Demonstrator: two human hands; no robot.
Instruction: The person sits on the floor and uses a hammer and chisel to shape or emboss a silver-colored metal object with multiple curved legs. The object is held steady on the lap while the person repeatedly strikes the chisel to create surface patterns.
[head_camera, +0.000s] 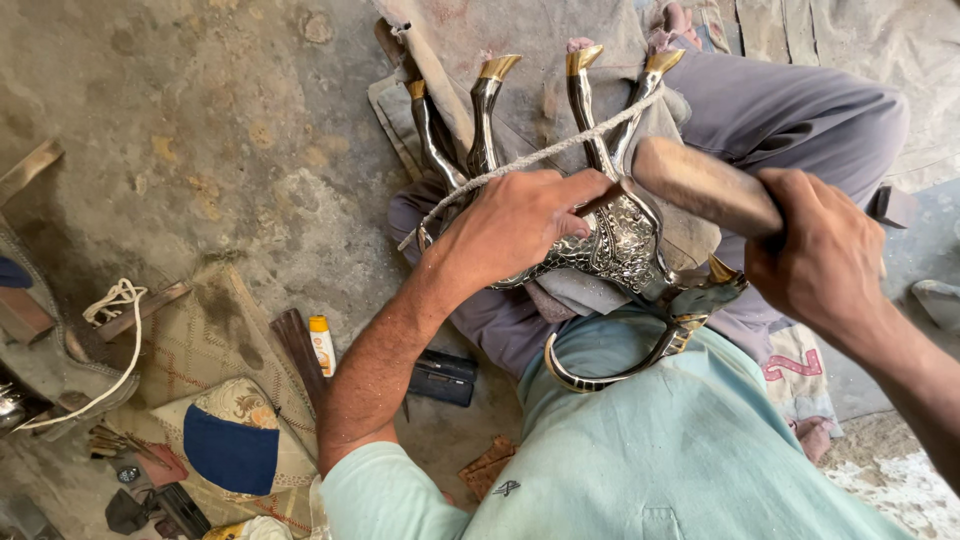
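Note:
A silver and gold metal animal figure (620, 240) lies upside down on my lap, its four gold-tipped legs pointing away and a curved horn near my shirt. A white rope (540, 155) runs across the legs. My left hand (520, 225) rests on the figure's body and is closed on a thin dark chisel whose end shows by my fingers. My right hand (820, 260) grips the handle of a wooden mallet (700, 185), whose head hovers just above the figure.
I sit on a rough concrete floor (200, 130) with cloth under my legs. To the left lie a patterned cushion (235, 430), a small yellow-capped tube (322, 345), a dark flat file (298, 350), a black box (443, 378), a rope coil (115, 300) and scattered small tools.

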